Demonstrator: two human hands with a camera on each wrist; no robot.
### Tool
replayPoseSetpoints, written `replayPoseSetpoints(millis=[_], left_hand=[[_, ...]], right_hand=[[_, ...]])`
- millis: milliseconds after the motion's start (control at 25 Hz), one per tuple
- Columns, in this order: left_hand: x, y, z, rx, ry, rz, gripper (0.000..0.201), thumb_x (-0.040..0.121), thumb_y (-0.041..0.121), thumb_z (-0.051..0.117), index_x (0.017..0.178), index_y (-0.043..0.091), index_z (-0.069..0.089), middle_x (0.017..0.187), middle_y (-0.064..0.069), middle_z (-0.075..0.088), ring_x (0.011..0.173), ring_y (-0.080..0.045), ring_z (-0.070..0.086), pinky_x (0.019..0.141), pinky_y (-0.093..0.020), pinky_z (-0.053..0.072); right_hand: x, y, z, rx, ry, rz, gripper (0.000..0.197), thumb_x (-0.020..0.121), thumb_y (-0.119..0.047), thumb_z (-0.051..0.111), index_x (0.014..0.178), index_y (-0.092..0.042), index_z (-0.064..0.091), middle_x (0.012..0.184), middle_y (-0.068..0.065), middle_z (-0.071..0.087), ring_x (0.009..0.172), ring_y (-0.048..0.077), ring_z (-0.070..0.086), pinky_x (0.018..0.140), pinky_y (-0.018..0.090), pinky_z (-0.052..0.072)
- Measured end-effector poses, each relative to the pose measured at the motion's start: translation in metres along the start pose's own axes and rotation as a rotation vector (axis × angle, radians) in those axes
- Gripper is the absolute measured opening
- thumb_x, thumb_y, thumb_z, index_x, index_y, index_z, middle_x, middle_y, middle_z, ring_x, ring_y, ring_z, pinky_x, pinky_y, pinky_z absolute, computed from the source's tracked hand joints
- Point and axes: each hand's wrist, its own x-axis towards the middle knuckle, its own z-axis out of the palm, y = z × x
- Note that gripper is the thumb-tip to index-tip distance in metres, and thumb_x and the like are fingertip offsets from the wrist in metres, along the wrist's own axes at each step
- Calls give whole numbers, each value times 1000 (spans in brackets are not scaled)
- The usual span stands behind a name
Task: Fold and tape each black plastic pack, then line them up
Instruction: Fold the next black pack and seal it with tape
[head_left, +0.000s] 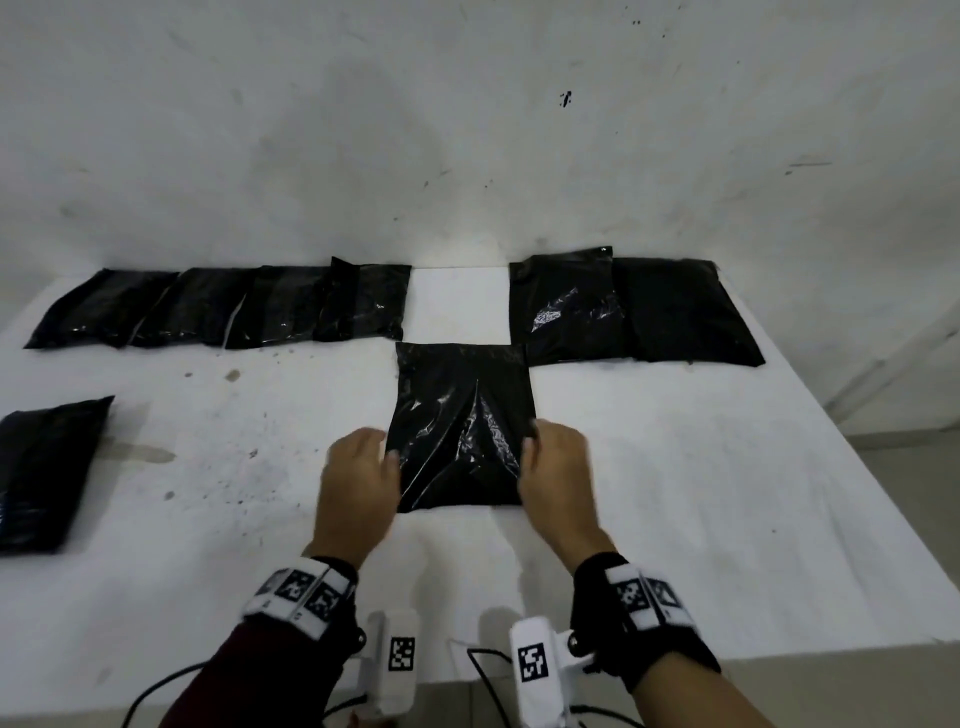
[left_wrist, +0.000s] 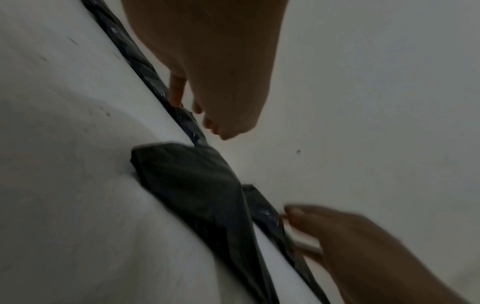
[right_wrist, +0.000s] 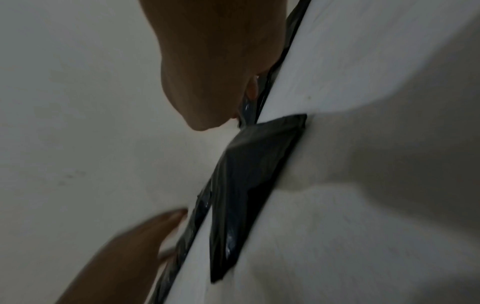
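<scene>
Plainly the white table (head_left: 675, 493) is the biggest thing, with a row of four folded packs (head_left: 218, 306) along its far left, two wider packs (head_left: 634, 312) far right and a lone pack (head_left: 41, 467) near left. The centre pack (head_left: 462, 431) lies flat in front of the person; the left hand (head_left: 358, 467) pinches its left edge and the right hand (head_left: 556, 467) its right edge. The glossy film could slip from either pinch, or one hand could pull ahead and skew the fold, so the tape would seal it crooked. No brand or legible writing shows; only square coded markers on the wristbands (head_left: 298, 592)
</scene>
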Motion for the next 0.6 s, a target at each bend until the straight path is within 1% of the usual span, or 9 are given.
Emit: replayPoseSetpoints(millis=[40, 120, 160, 240, 320, 360, 440, 520, 600], left_hand=[[-3, 7, 10, 55, -43, 139, 42, 92, 24, 40, 116, -4, 60, 119, -21, 61, 113, -39, 55, 95, -40, 41], [-10, 7, 37, 229, -253, 273, 52, 99, 35, 22, 126, 4, 55, 133, -14, 53, 124, -34, 49, 96, -44, 41], [-13, 4, 45, 290, -362, 251, 59, 101, 38, 13, 126, 6, 55, 133, -13, 53, 123, -32, 51, 93, -46, 43], [-16, -10, 58, 327, -502, 190, 68, 100, 44, 4, 126, 9, 56, 132, -11, 55, 118, -29, 55, 90, -46, 47], [-16, -16, 55, 334, -555, 160, 75, 95, 55, -1, 135, 14, 46, 142, -6, 44, 128, -25, 46, 103, -36, 38], [-15, -18, 54, 316, -557, 178, 84, 87, 64, -10, 143, 16, 31, 151, -2, 27, 138, -21, 29, 111, -30, 22], [-12, -22, 54, 272, -546, 221, 100, 63, 78, -28, 143, 23, -5, 148, 9, -14, 138, -8, -13, 110, -25, -8], [-11, -22, 51, 257, -561, 222, 107, 53, 82, -29, 142, 25, -14, 142, 13, -25, 132, -3, -25, 106, -23, -15], [-13, -23, 49, 222, -586, 216, 112, 51, 83, -28, 145, 26, -10, 142, 15, -25, 133, -3, -24, 107, -23, -15]], right_hand=[[-3, -8, 10, -3, -99, -89, 53, 99, -32, 22, 131, 1, 48, 134, 19, 50, 130, 36, 39, 110, 39, 28], [-14, -10, 33, -171, -375, -165, 82, 89, -56, -9, 149, -7, 18, 157, 6, 11, 146, 22, 3, 117, 38, 1], [-18, -4, 42, -262, -463, -164, 91, 79, -62, -20, 150, -12, 6, 158, 0, -6, 145, 16, -11, 115, 38, -9], [-24, 10, 52, -345, -502, -162, 101, 67, -67, -31, 150, -17, -3, 152, -7, -21, 140, 9, -23, 113, 38, -18], [-25, 18, 52, -351, -511, -187, 96, 69, -67, -26, 150, -20, -4, 148, -12, -24, 136, 5, -25, 111, 34, -21], [-25, 20, 50, -342, -522, -191, 92, 71, -66, -21, 149, -21, -5, 147, -13, -23, 136, 4, -25, 111, 33, -22], [-24, 25, 47, -323, -518, -204, 86, 75, -63, -18, 149, -22, -4, 149, -14, -20, 138, 4, -22, 113, 30, -20], [-28, 35, 49, -285, -441, -251, 81, 83, -61, -17, 149, -21, 6, 153, -12, -9, 142, 6, -11, 115, 30, -11], [-35, 45, 51, -243, -301, -309, 66, 96, -52, 1, 146, -17, 28, 154, -7, 12, 145, 12, 9, 116, 28, -1]])
